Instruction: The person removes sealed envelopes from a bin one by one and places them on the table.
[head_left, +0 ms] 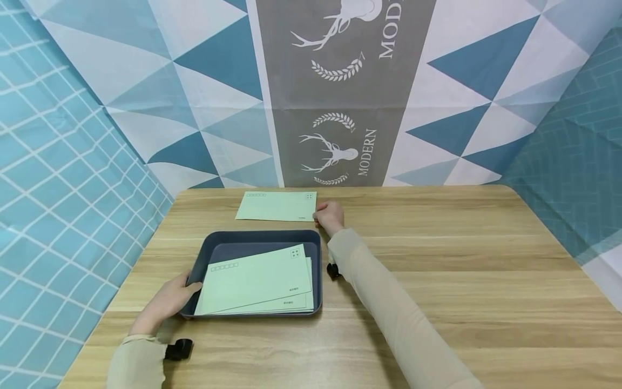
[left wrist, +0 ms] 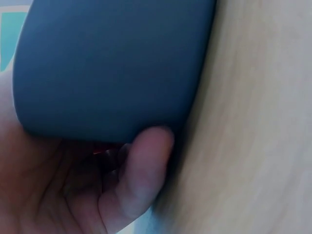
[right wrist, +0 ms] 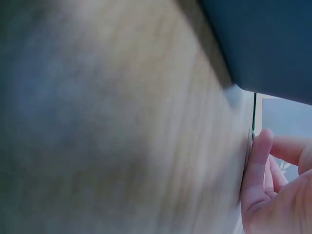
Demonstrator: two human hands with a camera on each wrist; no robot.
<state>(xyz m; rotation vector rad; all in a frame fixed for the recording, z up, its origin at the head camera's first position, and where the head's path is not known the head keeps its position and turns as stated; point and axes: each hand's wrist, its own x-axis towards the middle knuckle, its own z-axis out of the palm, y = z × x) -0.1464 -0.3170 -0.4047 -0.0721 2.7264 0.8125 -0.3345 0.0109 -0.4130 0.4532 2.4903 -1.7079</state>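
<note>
A dark blue-grey tray (head_left: 243, 250) sits on the left part of the wooden table. My left hand (head_left: 170, 298) grips its left side, the thumb over the rim and the other fingers against the outer wall (left wrist: 112, 73). Inside the tray lies a slightly fanned stack of pale green envelopes (head_left: 257, 278), printed side up. Behind the tray, near the table's far edge, is one more pale green envelope (head_left: 277, 206). Its right edge, by the lower corner, is pinched between thumb and fingers of my right hand (head_left: 331, 217). In the right wrist view that envelope shows edge-on as a thin line.
The wooden table (head_left: 437, 281) stretches away to the right of the tray. Patterned cloth hangs along the far edge (head_left: 335, 129) and at both sides. A black wrist strap piece (head_left: 178, 349) juts from the left sleeve, another (head_left: 333, 270) from the right.
</note>
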